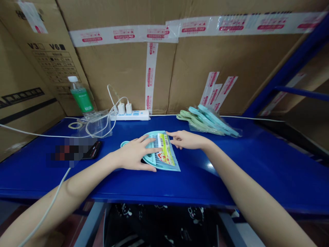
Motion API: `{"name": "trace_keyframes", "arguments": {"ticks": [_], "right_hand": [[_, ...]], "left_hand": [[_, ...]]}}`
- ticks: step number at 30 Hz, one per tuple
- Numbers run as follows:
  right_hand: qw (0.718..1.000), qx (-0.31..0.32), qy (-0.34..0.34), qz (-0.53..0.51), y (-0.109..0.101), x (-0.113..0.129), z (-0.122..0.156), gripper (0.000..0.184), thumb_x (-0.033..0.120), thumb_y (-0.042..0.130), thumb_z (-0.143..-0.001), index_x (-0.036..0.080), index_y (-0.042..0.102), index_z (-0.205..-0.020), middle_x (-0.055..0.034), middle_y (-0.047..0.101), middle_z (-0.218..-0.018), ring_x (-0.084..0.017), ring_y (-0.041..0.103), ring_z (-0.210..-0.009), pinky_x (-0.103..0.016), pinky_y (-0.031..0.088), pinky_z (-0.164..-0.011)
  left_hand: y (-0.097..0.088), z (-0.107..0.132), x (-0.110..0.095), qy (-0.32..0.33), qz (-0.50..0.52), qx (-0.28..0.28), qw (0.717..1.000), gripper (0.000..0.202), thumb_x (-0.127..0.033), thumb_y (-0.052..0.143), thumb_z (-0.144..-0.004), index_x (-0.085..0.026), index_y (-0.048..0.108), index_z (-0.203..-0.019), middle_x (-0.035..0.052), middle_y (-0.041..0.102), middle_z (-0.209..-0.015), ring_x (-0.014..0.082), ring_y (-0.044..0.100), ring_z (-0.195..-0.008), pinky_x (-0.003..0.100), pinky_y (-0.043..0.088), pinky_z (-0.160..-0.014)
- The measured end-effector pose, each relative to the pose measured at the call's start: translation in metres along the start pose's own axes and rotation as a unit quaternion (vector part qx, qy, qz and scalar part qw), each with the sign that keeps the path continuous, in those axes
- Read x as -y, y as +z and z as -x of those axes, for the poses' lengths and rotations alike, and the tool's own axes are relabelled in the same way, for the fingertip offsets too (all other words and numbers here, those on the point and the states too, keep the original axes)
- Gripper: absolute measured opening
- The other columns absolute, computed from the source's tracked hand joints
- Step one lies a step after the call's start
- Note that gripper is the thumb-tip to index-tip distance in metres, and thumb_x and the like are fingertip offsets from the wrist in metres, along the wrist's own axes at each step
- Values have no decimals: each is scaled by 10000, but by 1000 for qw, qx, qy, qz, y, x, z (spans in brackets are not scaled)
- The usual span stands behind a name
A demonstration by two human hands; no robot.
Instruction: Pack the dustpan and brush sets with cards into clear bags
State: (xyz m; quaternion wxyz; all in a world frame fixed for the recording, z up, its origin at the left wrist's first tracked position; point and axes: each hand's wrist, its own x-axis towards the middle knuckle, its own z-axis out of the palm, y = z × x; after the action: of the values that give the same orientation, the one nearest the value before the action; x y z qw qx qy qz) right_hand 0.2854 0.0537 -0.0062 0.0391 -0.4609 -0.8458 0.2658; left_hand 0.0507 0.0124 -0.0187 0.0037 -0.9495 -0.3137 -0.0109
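A light blue dustpan [146, 133] with a matching hand brush [175, 161] lying in it rests flat on the blue table. Across the bristles sits a yellow-and-white printed label [164, 151]. My left hand [137, 152] lies over the brush from the left, fingers spread, covering much of its handle. From the right, my right hand [186, 140] reaches to the top corner of the label with its index finger stretched out; the other fingers are loosely bent. That fingertip appears to touch the dustpan's edge or the label.
Green and blue plastic dustpan sets in clear wrap [208, 120] lie at the back right. A white power strip [131, 115] with chargers stands against the cardboard. Further left are a green-labelled bottle [82, 96], a white cable [38, 134] and a dark phone-like object [93, 150].
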Motion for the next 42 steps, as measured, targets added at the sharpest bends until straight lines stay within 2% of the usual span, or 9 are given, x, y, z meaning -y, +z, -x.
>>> {"name": "trace_keyframes", "arguments": {"ticks": [10,18,27,33,42], "right_hand": [[1000,9,20,5,0,4,1,569,196,421,-864,67,339,-1413,-45,661,-701,-133,588,-561,-243,465,-569],[1000,18,17,13,-1,3,1,513,219,415,-868,59,436,-1354,-49,658,-696,-140,596,-570,-247,468,-574],[999,36,31,6,-4,6,3,504,237,412,-875,55,445,-1344,-44,648,-709,-139,591,-581,-251,472,-603],[999,38,21,3,-5,6,4,424,252,412,-877,82,557,-1237,-47,644,-702,-143,585,-580,-254,470,-598],[999,39,28,1,-6,10,6,459,243,415,-883,82,506,-1303,-41,629,-708,-137,576,-585,-249,463,-608]], "left_hand": [[-3,-1,-2,-11,5,17,1000,691,-667,517,-763,-320,416,-1352,120,327,-1461,400,259,-1340,570,367,-994],[-4,-1,-2,-9,2,16,1000,708,-662,525,-761,-307,406,-1361,129,328,-1461,401,267,-1336,566,363,-999],[-2,0,1,5,11,5,1000,703,-659,530,-760,-309,412,-1358,124,338,-1454,399,272,-1333,562,359,-1002],[-3,0,2,7,18,6,1000,698,-639,560,-753,-310,421,-1353,122,344,-1451,398,266,-1337,558,356,-1009],[-3,0,5,16,24,7,1000,704,-642,563,-748,-320,415,-1357,121,352,-1444,404,271,-1334,565,364,-1002]]}}
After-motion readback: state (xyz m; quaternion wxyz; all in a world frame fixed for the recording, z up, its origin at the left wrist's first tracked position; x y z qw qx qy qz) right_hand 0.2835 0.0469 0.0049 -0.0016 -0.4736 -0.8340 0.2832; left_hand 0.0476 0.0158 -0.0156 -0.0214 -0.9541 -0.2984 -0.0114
